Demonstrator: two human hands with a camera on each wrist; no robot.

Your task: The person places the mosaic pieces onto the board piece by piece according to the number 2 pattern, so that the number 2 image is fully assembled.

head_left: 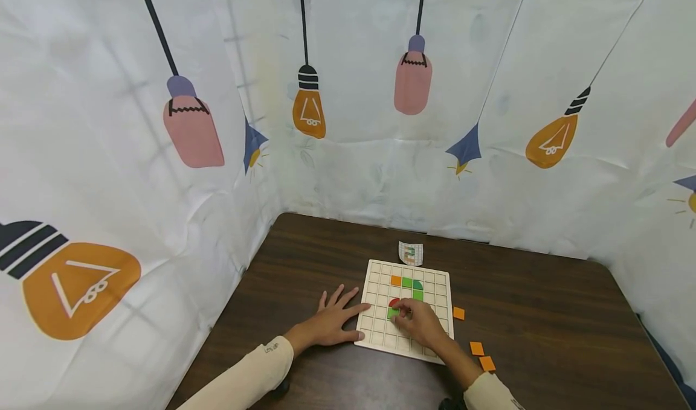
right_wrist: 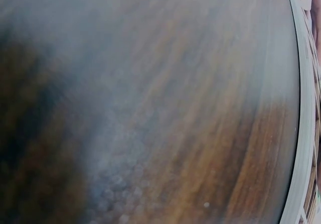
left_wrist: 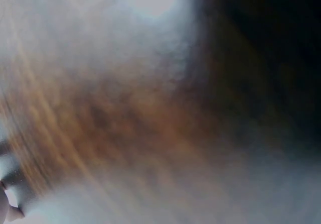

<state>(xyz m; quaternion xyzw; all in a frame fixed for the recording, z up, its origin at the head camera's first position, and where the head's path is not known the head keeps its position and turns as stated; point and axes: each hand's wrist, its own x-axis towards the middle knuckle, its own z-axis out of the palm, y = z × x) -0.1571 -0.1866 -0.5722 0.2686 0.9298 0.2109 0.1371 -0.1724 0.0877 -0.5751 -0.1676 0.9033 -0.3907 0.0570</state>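
A pale wooden grid board [head_left: 380,331] lies on the table, tilted slightly in the head view. My left hand [head_left: 330,324] rests spread beside it, index finger and thumb reaching over its left edge. Over the board's middle, my right hand [head_left: 418,324] has its thumb and fingertips around a green tile [head_left: 392,313] at the grid. Just above that tile sits a red rounded piece [head_left: 394,302], partly covered by the fingers. Higher up the grid lie an orange square tile [head_left: 396,281], a green square tile [head_left: 406,282] and a darker green rounded-corner piece [head_left: 417,284], with another green square [head_left: 417,294] below it.
A small printed pattern card [head_left: 410,254] lies behind the board. To the board's right are loose orange tiles [head_left: 459,313] on the dark brown table [head_left: 560,325]. A white curtain [head_left: 359,174] with lamp prints surrounds the table's far and left sides. Both wrist views mostly show blurred tabletop.
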